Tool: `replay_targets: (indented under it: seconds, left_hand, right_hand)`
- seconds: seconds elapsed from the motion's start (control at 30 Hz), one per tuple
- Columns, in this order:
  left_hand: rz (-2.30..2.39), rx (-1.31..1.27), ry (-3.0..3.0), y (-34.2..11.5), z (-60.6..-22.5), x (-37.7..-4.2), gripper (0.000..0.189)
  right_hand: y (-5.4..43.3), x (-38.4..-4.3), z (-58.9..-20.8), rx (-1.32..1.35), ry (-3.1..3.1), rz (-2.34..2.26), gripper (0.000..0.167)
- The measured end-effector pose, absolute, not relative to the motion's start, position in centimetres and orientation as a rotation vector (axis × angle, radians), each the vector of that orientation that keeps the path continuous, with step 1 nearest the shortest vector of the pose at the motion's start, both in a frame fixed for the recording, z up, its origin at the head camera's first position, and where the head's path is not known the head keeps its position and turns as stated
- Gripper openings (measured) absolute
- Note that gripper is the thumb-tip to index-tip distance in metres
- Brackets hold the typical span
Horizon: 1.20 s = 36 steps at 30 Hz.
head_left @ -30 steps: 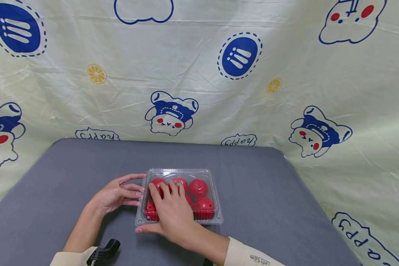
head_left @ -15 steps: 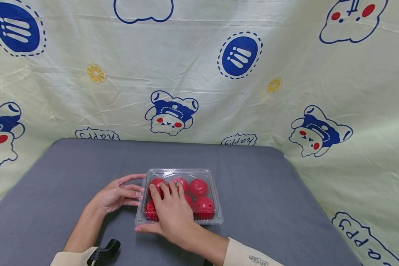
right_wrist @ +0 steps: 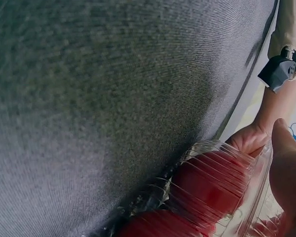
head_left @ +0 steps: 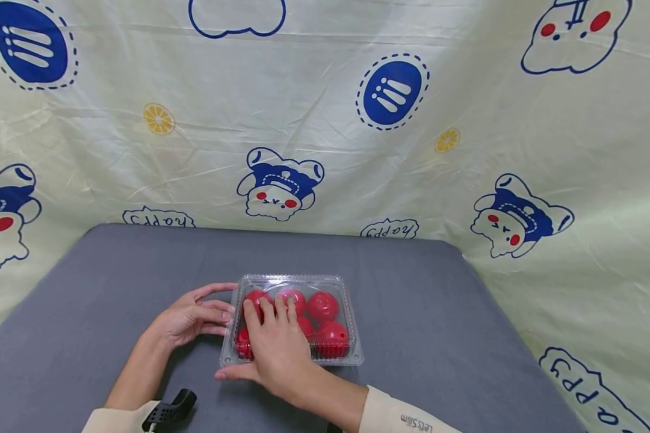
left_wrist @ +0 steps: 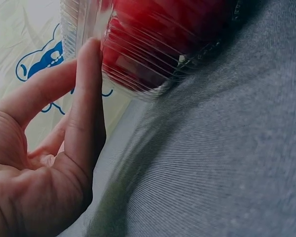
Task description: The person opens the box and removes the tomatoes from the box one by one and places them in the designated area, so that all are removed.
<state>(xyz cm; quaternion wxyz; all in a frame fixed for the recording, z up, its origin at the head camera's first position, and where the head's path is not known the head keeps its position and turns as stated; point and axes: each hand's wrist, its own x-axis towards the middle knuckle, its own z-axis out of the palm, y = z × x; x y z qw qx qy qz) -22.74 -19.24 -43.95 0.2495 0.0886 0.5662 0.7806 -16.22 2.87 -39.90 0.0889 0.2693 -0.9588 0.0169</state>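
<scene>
A clear plastic clamshell box [head_left: 302, 279] with its lid down lies on the table, holding several red tomatoes [head_left: 323, 306]. My right hand [head_left: 281, 355] rests on the lid's left half, fingers spread forward and the thumb out past the near left corner. At the box's left side is my left hand [head_left: 189, 316], palm turned inward, fingers loosely extended. In the left wrist view, a fingertip of the left hand [left_wrist: 44, 163] touches the box's rim. The right wrist view shows the ribbed near wall [right_wrist: 222, 173] and part of the right hand [right_wrist: 289, 177]. Some tomatoes are hidden under that hand.
A grey cloth covers the table [head_left: 422, 319]. Behind and around it hangs a pale printed curtain [head_left: 325, 120] with cartoon figures. A black device [head_left: 169, 411] is strapped at the left wrist, over a cream sleeve [head_left: 121, 419].
My right hand has slid slightly left across the lid, its thumb a little farther past the corner. The left hand and the box have stayed in place.
</scene>
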Motion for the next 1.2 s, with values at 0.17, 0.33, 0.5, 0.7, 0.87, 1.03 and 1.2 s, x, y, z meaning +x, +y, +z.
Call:
replay_targets:
  seconds: [0.17, 0.33, 0.5, 0.7, 0.87, 1.03, 1.2]
  left_hand:
    - [2.114, 0.228, 1.573, -19.13, -43.78, -22.72, 0.058]
    - [2.112, 0.209, 1.606, -19.00, -43.57, -22.52, 0.058]
    - [2.107, 0.202, 1.635, -18.79, -43.47, -22.42, 0.054]
    - [2.098, 0.202, 1.659, -18.57, -43.44, -22.35, 0.052]
    - [2.094, 0.199, 1.673, -18.69, -43.53, -22.22, 0.050]
    - [2.090, 0.210, 1.674, -18.74, -43.60, -22.37, 0.051]
    - [2.091, 0.202, 1.670, -18.70, -43.55, -22.49, 0.052]
  right_hand:
    - [2.85, -16.19, -40.07, 0.792, -2.827, 0.035, 0.108]
    - [2.71, -16.24, -40.04, 0.770, -2.847, 0.045, 0.104]
    - [2.76, -16.23, -39.91, 0.753, -2.884, 0.099, 0.098]
    - [2.88, -16.07, -39.93, 0.760, -2.947, 0.124, 0.097]
    - [2.73, -15.88, -40.00, 0.774, -2.963, 0.086, 0.097]
    - [2.68, -15.76, -39.99, 0.772, -2.968, 0.055, 0.096]
    - [2.74, -15.68, -40.06, 0.769, -2.987, 0.049, 0.098]
